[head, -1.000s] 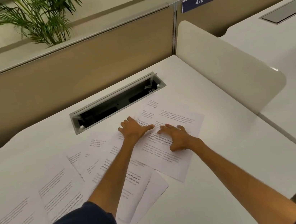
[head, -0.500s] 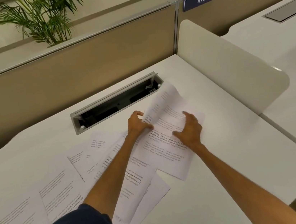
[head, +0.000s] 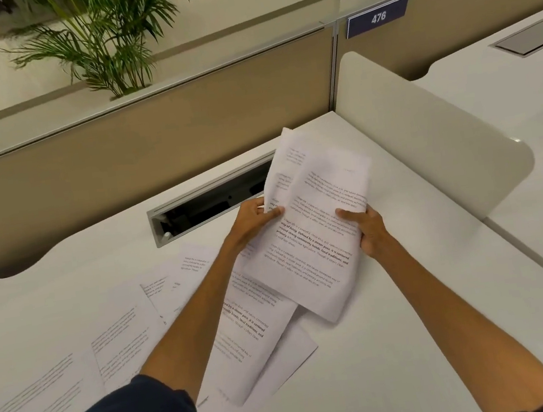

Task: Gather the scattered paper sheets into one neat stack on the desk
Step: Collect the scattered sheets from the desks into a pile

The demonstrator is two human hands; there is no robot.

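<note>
A few printed paper sheets (head: 318, 234) are lifted off the white desk (head: 402, 344), tilted and loosely overlapped. My left hand (head: 251, 222) pinches their left edge, and my right hand (head: 368, 227) grips their right edge. Their lower corner droops down to the desk. Several more printed sheets (head: 117, 333) lie scattered flat across the left and middle of the desk, some overlapping under my left forearm.
An open cable tray (head: 207, 204) is recessed in the desk behind the sheets. A beige partition (head: 150, 135) runs along the back, with a white rounded side divider (head: 426, 137) on the right. Another desk (head: 522, 76) lies beyond it.
Both hands were pressed flat on the sheets; they have now gripped a few sheets by the edges and raised them off the desk toward me.
</note>
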